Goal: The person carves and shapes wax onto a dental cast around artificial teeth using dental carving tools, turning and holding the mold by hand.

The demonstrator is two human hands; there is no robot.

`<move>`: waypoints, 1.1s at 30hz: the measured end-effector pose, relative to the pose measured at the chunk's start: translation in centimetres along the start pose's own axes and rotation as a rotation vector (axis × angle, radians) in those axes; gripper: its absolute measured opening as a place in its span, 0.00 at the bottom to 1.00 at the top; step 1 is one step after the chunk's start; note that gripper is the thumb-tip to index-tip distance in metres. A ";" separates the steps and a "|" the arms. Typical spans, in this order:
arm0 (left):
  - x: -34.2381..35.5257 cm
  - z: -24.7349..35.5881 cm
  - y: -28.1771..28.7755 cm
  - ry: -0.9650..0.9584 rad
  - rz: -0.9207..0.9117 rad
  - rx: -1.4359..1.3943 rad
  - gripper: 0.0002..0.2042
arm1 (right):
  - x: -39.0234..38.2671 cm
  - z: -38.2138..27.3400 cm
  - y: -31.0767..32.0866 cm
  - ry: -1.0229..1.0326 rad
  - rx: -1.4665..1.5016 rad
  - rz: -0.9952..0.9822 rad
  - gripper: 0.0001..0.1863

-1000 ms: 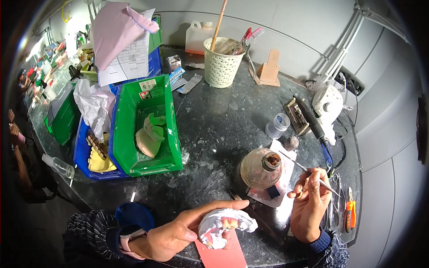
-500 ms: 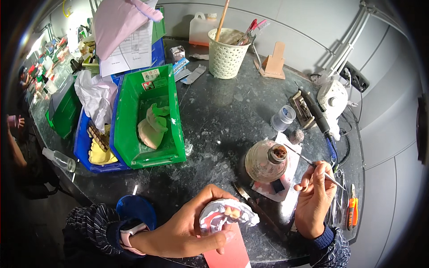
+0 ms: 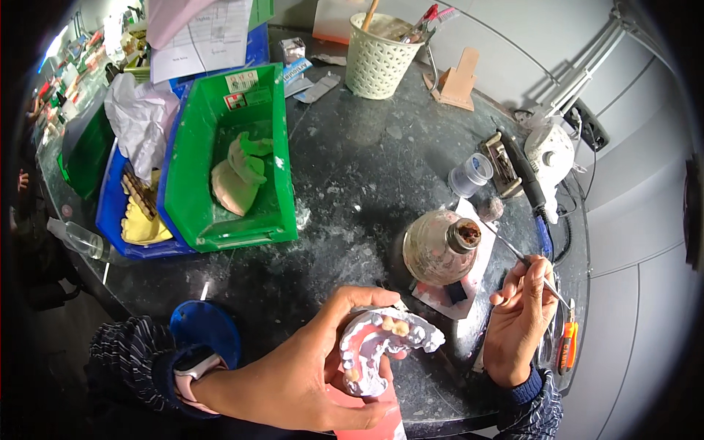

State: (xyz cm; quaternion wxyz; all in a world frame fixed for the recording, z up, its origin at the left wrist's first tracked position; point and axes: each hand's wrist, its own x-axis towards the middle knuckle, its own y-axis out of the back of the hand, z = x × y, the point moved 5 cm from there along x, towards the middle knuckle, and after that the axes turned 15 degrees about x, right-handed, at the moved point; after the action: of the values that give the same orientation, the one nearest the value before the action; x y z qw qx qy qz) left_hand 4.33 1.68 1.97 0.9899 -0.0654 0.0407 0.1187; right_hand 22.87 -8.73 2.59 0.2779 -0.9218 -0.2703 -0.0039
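My left hand (image 3: 312, 378) clamps the tooth model (image 3: 372, 330) in front of the bottle (image 3: 433, 251); my right hand (image 3: 521, 326) pinches a thin tool (image 3: 514, 251).

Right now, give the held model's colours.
The model is white, pink and pale yellow; head view.

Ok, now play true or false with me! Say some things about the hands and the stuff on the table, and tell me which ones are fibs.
1. The left hand holds a white tooth model. True.
2. The right hand holds the orange-handled pliers. False: it holds a thin metal tool, and the pliers lie on the table.
3. A tan model sits in the green bin. True.
4. The cream cup has nothing in it. False: a wooden stick pokes out of it, with other things.
5. The blue dish is nearer the left hand than the right. True.
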 end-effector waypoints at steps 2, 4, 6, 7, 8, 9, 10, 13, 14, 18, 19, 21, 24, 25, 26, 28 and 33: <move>-0.1 -0.1 -0.1 -0.018 -0.038 -0.005 0.41 | 0.0 0.1 -0.1 0.001 -0.016 0.012 0.11; -0.1 -0.4 -0.4 0.008 -0.053 -0.110 0.41 | 0.1 0.2 0.1 0.001 0.057 0.057 0.08; 0.0 -0.4 -0.2 0.054 -0.080 -0.157 0.41 | 0.2 0.3 0.3 -0.002 0.053 0.064 0.08; 0.1 -0.3 -0.3 0.098 -0.104 -0.193 0.41 | 0.1 0.2 0.3 0.003 0.053 0.054 0.08; 0.2 0.0 -0.2 0.100 -0.107 -0.200 0.41 | 0.1 0.1 0.3 0.008 0.053 0.046 0.08; 0.3 0.2 -0.2 0.128 -0.097 -0.160 0.41 | 0.1 0.1 0.4 0.007 0.045 0.049 0.08; 0.3 0.3 -0.2 0.155 -0.087 -0.119 0.41 | 0.2 0.0 0.4 0.009 0.047 0.051 0.07; -0.1 0.6 0.1 0.154 -0.031 -0.166 0.42 | 0.1 0.0 0.0 0.005 0.048 0.048 0.07; -0.1 0.0 -0.1 0.155 -0.033 -0.169 0.42 | 0.1 0.1 0.0 0.005 0.045 0.048 0.07; -0.3 0.0 0.8 -0.115 0.062 0.008 0.39 | 0.2 0.2 0.1 0.010 0.028 0.036 0.07; -0.4 0.3 0.7 -0.119 0.026 0.096 0.39 | 0.1 0.2 0.1 0.010 0.039 0.031 0.07; -0.5 0.4 0.5 -0.091 0.038 -0.016 0.40 | 0.1 0.2 0.0 0.008 0.054 0.025 0.07; -0.3 0.7 0.7 0.020 -0.018 -0.120 0.42 | 0.0 0.0 0.0 0.017 0.041 0.027 0.07; -0.2 0.5 0.6 0.106 -0.081 -0.108 0.43 | 0.1 -0.1 0.1 0.017 0.042 0.030 0.07; -0.1 0.4 0.5 0.105 -0.086 -0.108 0.43 | 0.1 -0.2 0.2 0.019 0.043 0.034 0.07; 0.0 0.4 0.6 0.023 -0.017 -0.057 0.44 | 0.0 -0.1 0.1 0.018 0.004 0.018 0.09; -0.6 0.8 0.7 0.032 0.017 0.006 0.45 | 0.0 0.3 -0.2 0.008 -0.036 0.012 0.12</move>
State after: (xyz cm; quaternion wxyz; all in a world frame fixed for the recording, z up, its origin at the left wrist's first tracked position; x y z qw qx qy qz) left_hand 3.64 2.37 2.75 0.9883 -0.0641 0.0572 0.1258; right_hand 22.68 -8.38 2.42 0.2625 -0.9282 -0.2635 -0.0106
